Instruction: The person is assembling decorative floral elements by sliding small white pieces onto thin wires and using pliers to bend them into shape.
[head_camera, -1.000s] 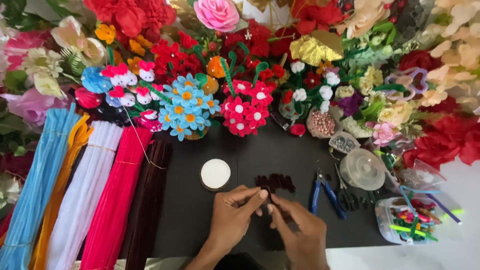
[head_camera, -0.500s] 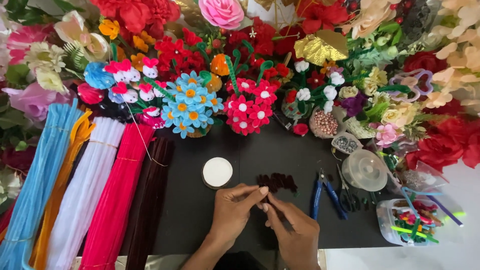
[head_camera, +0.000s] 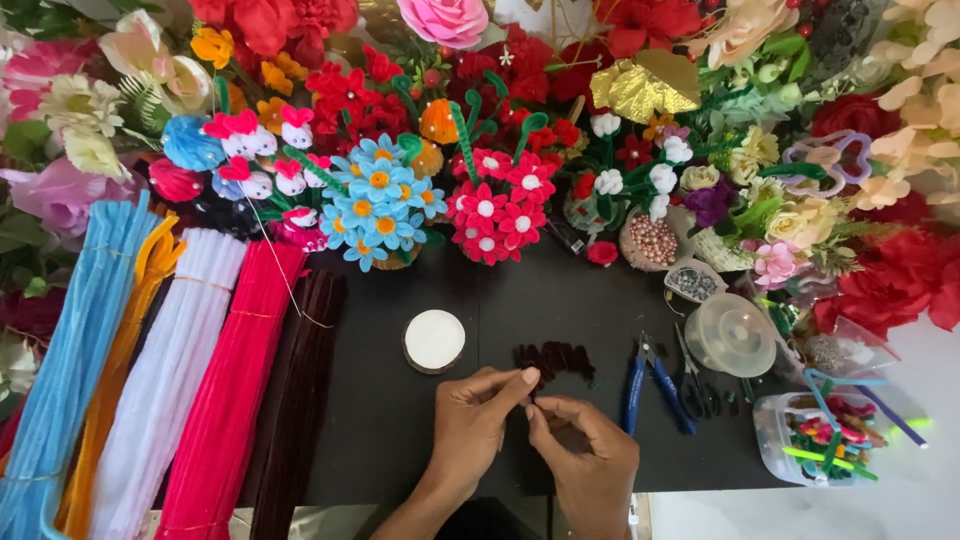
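My left hand (head_camera: 478, 423) and my right hand (head_camera: 590, 455) meet over the black mat (head_camera: 390, 420), fingertips pinched together on a small dark piece that is too small to make out. Just beyond the fingers lies a little heap of short dark maroon pipe-cleaner pieces (head_camera: 553, 358). A round white-topped disc (head_camera: 434, 340) sits to the left of the heap. Blue-handled pliers (head_camera: 652, 388) lie to the right of my right hand.
Bundles of long pipe cleaners lie at the left: light blue (head_camera: 70, 370), orange, white (head_camera: 165, 380), pink (head_camera: 232, 390), dark maroon (head_camera: 298, 390). Pipe-cleaner flowers (head_camera: 378, 205) and artificial blooms fill the back. A clear lidded tub (head_camera: 732, 334) and a container of coloured bits (head_camera: 815, 438) stand at the right.
The hands have stayed over the mat with only slight finger movement; the view has shifted a little.
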